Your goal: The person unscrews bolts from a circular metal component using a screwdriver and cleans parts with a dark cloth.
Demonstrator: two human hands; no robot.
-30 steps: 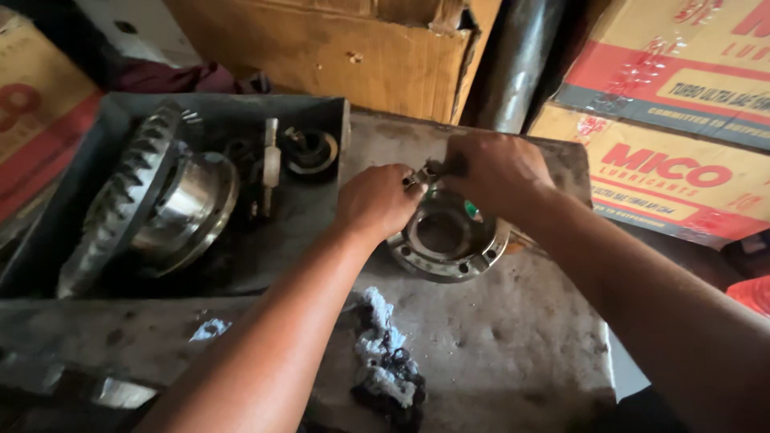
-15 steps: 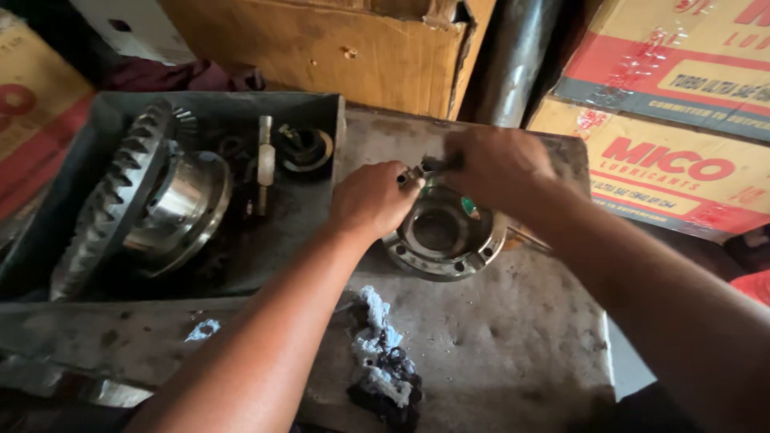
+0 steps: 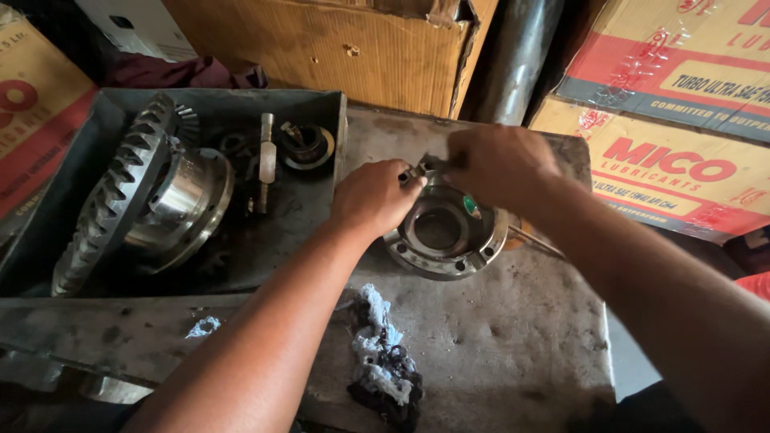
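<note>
Steel, grey and greasy, makes up the round flanged housing with a ring of bolt holes (image 3: pixel 443 232) that sits on the stained metal bench top (image 3: pixel 497 353), just right of the tray's wall. Both hands meet over its far rim. The left hand (image 3: pixel 375 196) is curled, its fingertips closed on a small dark metal piece (image 3: pixel 419 171) at the rim; the right hand (image 3: pixel 499 164) arches over the same spot, fingers pinched down on it, though what lies under its palm is hidden. Compared with a second ago, the hands have shifted little, staying at the same far edge, and the housing has kept its place; the work at that rim seems to be a fine fitting job in progress, not finished.

To the left, a shallow dark metal tray (image 3: pixel 32 240) holds a large toothed ring gear on its shiny carrier (image 3: pixel 144 208), a short shaft and a smaller bearing-like part (image 3: pixel 305 147). A dirty grey-white rag (image 3: pixel 383 365) lies on the bench near the left forearm. Cardboard cartons (image 3: pixel 658 88) crowd the back and right, close behind the hands.
</note>
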